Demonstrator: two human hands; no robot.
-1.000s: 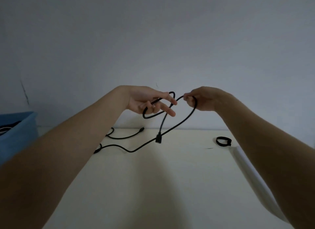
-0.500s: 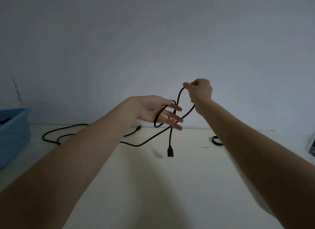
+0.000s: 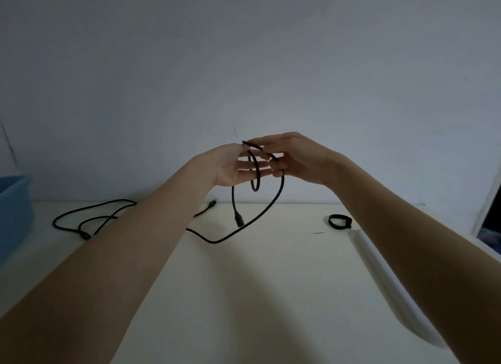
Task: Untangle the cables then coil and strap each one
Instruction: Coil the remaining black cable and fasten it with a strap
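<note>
Blue bin [image 3: 13, 209] at far left tabletop [image 3: 271, 296] edge, contents not visible. Black cable [image 3: 273, 201] looped over left hand [image 3: 238, 165], fingers straight and spread; right hand [image 3: 295, 157] pinches the loop's top. Cable trails down to tabletop, plug dangling. Strap [image 3: 339, 222] lies right, apart. Versus 0.5 s ago: right hand lower, now touching left fingers; loop added.

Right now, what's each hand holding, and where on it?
Both hold the black cable. The left hand carries its small coil looped over straight fingers; the right hand pinches the run feeding that coil, near the top.
</note>
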